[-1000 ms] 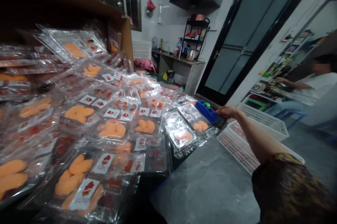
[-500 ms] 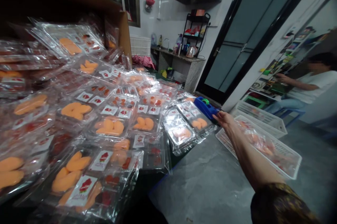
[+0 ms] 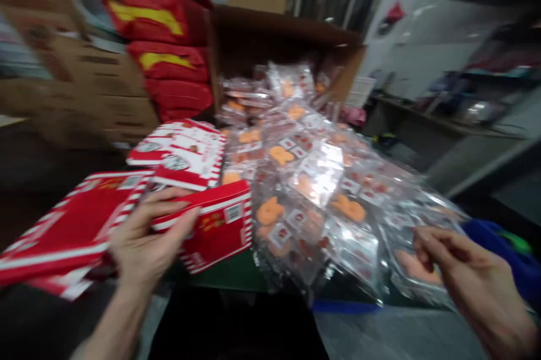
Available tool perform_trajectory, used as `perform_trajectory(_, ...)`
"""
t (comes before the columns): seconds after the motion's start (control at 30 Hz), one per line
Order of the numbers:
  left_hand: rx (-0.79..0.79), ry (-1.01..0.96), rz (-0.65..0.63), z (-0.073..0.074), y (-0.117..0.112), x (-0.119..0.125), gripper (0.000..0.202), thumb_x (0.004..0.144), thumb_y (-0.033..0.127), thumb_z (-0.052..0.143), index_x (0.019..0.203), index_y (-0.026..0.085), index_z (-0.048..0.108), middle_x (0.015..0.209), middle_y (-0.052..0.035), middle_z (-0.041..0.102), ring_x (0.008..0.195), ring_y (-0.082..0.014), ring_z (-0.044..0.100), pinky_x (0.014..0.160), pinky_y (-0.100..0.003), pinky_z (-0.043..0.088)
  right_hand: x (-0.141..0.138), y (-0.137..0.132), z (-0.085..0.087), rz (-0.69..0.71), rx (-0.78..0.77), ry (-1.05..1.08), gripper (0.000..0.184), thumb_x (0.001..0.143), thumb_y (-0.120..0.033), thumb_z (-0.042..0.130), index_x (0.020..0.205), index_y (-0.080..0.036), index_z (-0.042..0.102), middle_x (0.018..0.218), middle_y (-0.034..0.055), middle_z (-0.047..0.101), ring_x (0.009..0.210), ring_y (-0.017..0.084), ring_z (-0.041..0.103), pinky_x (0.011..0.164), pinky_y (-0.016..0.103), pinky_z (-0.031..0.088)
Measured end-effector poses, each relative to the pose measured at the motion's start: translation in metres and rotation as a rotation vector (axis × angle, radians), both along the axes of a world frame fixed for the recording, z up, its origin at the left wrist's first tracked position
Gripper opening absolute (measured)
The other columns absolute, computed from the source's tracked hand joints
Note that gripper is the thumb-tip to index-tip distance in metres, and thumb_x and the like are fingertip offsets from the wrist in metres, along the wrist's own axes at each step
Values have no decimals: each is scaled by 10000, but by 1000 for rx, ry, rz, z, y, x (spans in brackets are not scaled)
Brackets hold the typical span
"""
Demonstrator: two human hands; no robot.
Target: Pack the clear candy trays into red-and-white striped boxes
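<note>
My left hand [image 3: 143, 236] is closed around a red and white box [image 3: 222, 233] with a barcode, thumb in front and fingers behind. My right hand [image 3: 469, 275] is in a pinch above the near right packs; anything between the fingertips is too small or blurred to make out. Beside that hand stands a blue tape dispenser [image 3: 486, 236] with a green core, partly hidden by the hand. Between the hands spreads a heap of clear plastic packs [image 3: 291, 225] with orange pieces and small white rose-printed cards.
More red and white boxes [image 3: 71, 219] lie at the left, with others [image 3: 186, 151] behind my left hand. A large open cardboard box [image 3: 291, 25] sits behind the heap. Red bags with yellow print [image 3: 169, 61] and stacked cartons [image 3: 105, 89] rise at the back left.
My view has swung left. My right hand has come away from the blue tape dispenser, which it touched before. My left hand and the red box have come into view.
</note>
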State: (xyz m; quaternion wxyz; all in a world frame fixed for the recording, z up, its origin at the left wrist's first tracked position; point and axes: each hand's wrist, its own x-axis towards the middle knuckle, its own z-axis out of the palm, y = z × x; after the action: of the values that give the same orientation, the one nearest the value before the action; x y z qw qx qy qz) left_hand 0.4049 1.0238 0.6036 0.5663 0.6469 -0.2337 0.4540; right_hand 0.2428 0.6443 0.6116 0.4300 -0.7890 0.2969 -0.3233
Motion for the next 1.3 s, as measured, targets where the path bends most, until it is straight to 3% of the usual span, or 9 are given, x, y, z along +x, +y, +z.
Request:
perform_trajectory(0.1,119,-101,157,-3,15,-17,180,679,84,757,793,161,641,878,-27,675,783,-146,653,696,-269,538,42,120,18,446,203,-133,274,655,-480,747,703,-231,645,539,11,537,435,114,470,391,245,380)
perform_trajectory(0.17,121,-132,180,-2,8,-24,168,708,63,728,809,151,627,881,-33,662,780,-128,650,693,-249,536,64,183,25,692,397,-172,328,692,-437,740,930,-248,615,525,-36,527,395,87,439,350,192,331)
perform_trajectory(0.23,108,-141,170,0,0,-27,146,728,67,712,809,147,620,872,-37,650,788,-122,646,697,-239,537,81,222,29,865,569,-189,575,698,-368,751,1186,-296,455,542,-77,541,381,79,424,342,167,322)
perform_trajectory(0.3,89,-137,147,-1,-2,-27,128,743,79,699,813,148,617,864,-41,642,795,-126,645,697,-240,542,94,242,31,941,669,-222,705,691,-324,758,1254,-304,334,562,-93,556,389,76,426,353,161,339)
perform_trajectory(0.5,45,-134,107,-4,2,-23,82,766,100,671,801,152,618,851,-50,630,774,-128,644,665,-224,547,106,262,31,911,711,-265,635,663,-333,769,1139,-258,356,576,-84,583,387,74,439,349,160,357)
perform_trajectory(0.7,53,-148,76,-8,-2,-26,99,770,109,674,847,167,648,868,-52,643,767,-128,653,662,-213,556,112,280,31,673,664,-246,638,626,-371,788,1091,-251,368,425,-140,457,317,65,356,318,140,291)
perform_trajectory(1.0,37,-158,36,-4,3,-23,84,760,84,669,803,154,653,851,-46,635,749,-114,644,652,-199,542,124,293,28,542,596,-299,520,681,-262,712,1099,-258,402,566,-107,537,387,57,428,363,150,320)
perform_trajectory(1.17,-25,-119,-1,-2,9,-18,63,760,102,670,786,159,674,852,-48,647,737,-118,647,639,-216,543,133,294,-11,570,719,-429,752,699,-444,736,1291,-260,310,491,-134,458,359,58,361,358,158,304)
perform_trajectory(1.3,-89,-8,-14,-4,25,-8,48,732,142,721,750,159,680,798,-41,663,733,-137,652,661,-257,553,137,281,-53,579,720,-243,905,663,-531,747,1346,-223,239,442,-144,436,329,68,338,331,154,277)
